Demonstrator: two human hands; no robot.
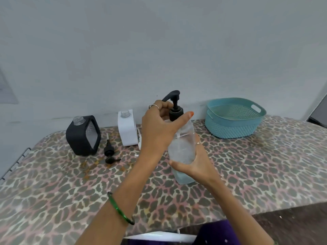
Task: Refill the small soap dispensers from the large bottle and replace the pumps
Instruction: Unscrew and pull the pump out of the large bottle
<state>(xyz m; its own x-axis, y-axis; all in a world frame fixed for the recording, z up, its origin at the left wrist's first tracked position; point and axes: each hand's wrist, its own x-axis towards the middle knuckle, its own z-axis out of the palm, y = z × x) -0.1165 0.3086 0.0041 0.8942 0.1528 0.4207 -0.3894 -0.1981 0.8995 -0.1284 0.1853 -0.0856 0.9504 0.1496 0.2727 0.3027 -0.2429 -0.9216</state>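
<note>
The large clear bottle [183, 149] stands on the table at centre, with pale liquid low in it. A black pump [174, 106] sits on its neck. My left hand [159, 128] grips the pump's collar from the left. My right hand [192, 165] holds the bottle's body from the right. A small black dispenser [82, 136] and a small white dispenser [127, 128] stand to the left, both with open necks. A loose black pump [109, 152] lies on the table between them. Part of a white pump [139, 138] shows behind my left wrist.
A teal plastic basket [233, 118] stands at the back right of the leopard-print table [53, 191]. A grey wall runs close behind the dispensers. Brown stains mark the cloth near the loose pump. A white object [159, 236] sits at the table's near edge.
</note>
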